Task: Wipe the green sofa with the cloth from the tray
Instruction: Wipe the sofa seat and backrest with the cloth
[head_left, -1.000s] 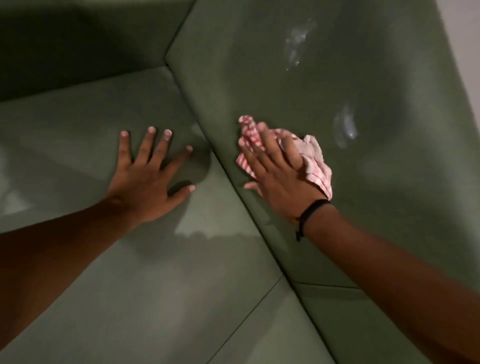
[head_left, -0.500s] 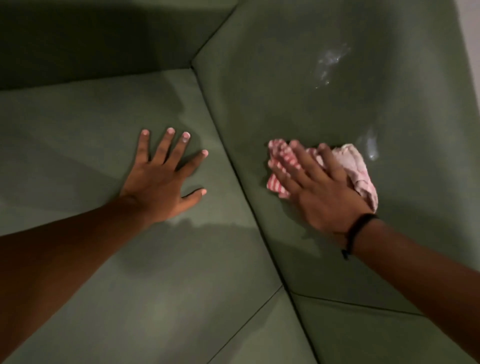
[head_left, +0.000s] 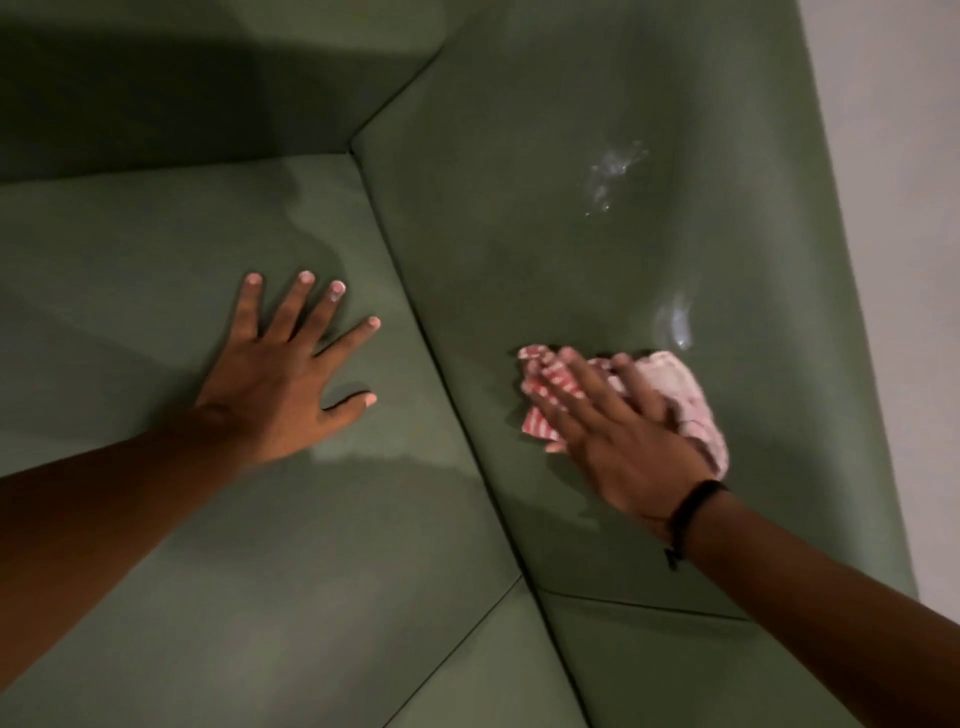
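Observation:
The green sofa (head_left: 519, 249) fills the view, its seat cushion on the left and its backrest panel on the right. My right hand (head_left: 618, 436) lies flat on a crumpled red-and-white striped cloth (head_left: 685, 395) and presses it against the backrest, just right of the seam. A black band circles that wrist. My left hand (head_left: 291, 384) rests flat on the seat cushion with its fingers spread and nothing in it. Two shiny wet smears show on the backrest, one just above the cloth (head_left: 675, 322) and one higher up (head_left: 610, 174).
A pale wall (head_left: 893, 208) runs along the sofa's right edge. The sofa's arm (head_left: 182, 88) rises dark at the top left. A seam between two seat cushions (head_left: 457, 644) crosses the bottom middle.
My right hand has slid the cloth to the right across the backrest, away from the seam and toward the lower wet smear. My left hand stays planted on the seat.

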